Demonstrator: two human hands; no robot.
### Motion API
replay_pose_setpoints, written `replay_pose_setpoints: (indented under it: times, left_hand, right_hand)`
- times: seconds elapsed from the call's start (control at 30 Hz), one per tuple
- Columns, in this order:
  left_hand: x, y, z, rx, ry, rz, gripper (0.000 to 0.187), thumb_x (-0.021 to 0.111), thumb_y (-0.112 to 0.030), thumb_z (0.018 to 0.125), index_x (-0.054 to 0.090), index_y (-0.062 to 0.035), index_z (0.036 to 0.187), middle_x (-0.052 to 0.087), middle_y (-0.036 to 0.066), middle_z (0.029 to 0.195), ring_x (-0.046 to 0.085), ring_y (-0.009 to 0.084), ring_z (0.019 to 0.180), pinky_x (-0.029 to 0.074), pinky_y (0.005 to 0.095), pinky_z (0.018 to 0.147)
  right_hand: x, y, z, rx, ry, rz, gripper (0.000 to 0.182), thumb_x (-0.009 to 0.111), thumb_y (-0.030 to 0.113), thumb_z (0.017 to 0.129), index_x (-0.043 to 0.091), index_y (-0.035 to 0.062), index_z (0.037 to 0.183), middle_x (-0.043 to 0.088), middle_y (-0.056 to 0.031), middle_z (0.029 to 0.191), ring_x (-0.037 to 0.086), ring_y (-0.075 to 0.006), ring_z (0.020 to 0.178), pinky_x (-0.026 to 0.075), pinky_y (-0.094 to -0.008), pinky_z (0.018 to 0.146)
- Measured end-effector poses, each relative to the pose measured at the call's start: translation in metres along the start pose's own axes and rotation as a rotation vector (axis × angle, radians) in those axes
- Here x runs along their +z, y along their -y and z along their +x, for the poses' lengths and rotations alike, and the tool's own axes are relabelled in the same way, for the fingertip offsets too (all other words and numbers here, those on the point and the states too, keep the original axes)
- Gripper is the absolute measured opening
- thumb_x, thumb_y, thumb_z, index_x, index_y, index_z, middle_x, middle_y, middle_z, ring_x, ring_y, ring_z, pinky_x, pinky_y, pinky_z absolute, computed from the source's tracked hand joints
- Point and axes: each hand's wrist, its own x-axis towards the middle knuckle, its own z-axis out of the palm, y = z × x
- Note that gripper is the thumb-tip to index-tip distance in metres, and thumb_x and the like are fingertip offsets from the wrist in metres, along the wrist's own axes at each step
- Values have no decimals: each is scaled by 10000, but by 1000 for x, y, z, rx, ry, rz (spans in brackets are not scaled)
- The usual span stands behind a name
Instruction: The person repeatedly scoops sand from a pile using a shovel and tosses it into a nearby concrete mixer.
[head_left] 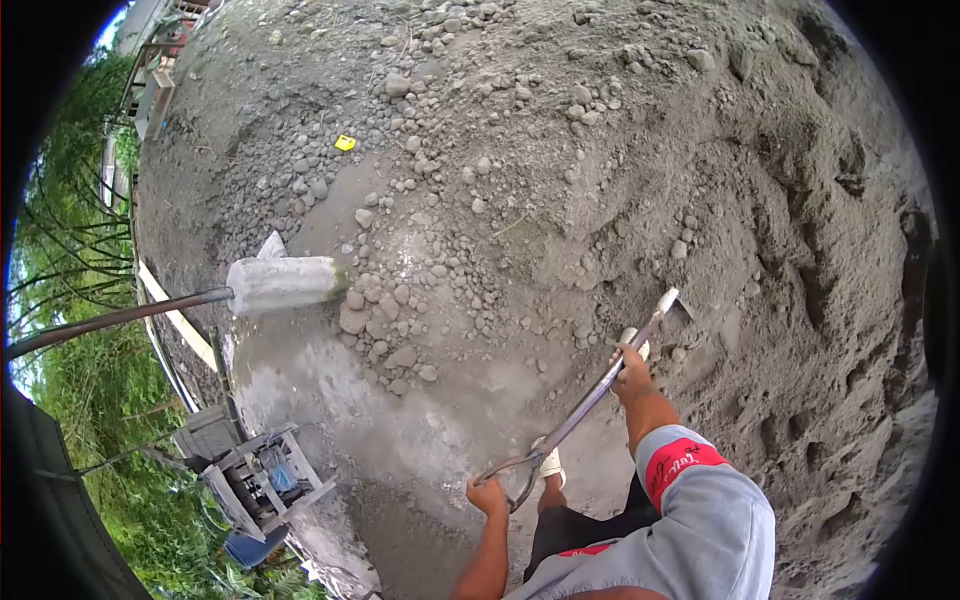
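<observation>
I hold a long shovel (pixel 585 405) with both hands. My left hand (pixel 487 495) grips the D-shaped handle at its near end. Higher up, my right hand (pixel 632 372) is wrapped around the metal shaft. The blade (pixel 668 300) touches the grey sand pile (pixel 800 250) at the right; how deep it sits is unclear. A foot in a light sandal (pixel 550 462) stands on the ground between my hands.
Gravel and pebbles (pixel 420 230) cover the middle ground. A concrete cylinder (pixel 283 283) on a bent pipe lies at the left. A small yellow object (pixel 345 143) lies farther off. A wooden frame (pixel 262 478) and a blue container (pixel 250 548) stand lower left, beside vegetation.
</observation>
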Motion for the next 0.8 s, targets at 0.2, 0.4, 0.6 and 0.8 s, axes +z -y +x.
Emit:
replay_pose_setpoints:
  times: [0.2,0.4,0.6,0.8]
  left_hand:
    - [-85,26,5,-29,40,-60,160,580,60,603,553,68,761,570,129,692,529,202,545,414,325,485]
    - [-188,33,18,25,137,-134,164,568,52,607,530,68,765,535,117,678,498,191,519,391,322,459]
    - [-295,54,56,80,204,-162,256,571,4,639,493,62,876,510,115,697,498,203,534,391,317,431]
    - [-362,93,135,145,260,-103,258,560,12,625,483,60,866,499,111,678,470,192,497,381,322,413]
  right_hand:
    - [-16,-46,-86,16,-29,-29,104,561,73,769,468,76,721,435,-27,572,455,-156,486,438,-322,474]
    - [-32,-119,-170,-100,-83,68,102,563,47,756,463,53,774,445,-49,608,465,-173,487,434,-333,459]
    - [-49,-211,-268,-134,-36,273,106,581,23,744,479,28,774,484,-65,595,486,-174,465,439,-321,424]
    - [-68,-300,-294,-73,12,469,61,563,21,736,504,12,751,489,-71,586,480,-165,454,422,-314,405]
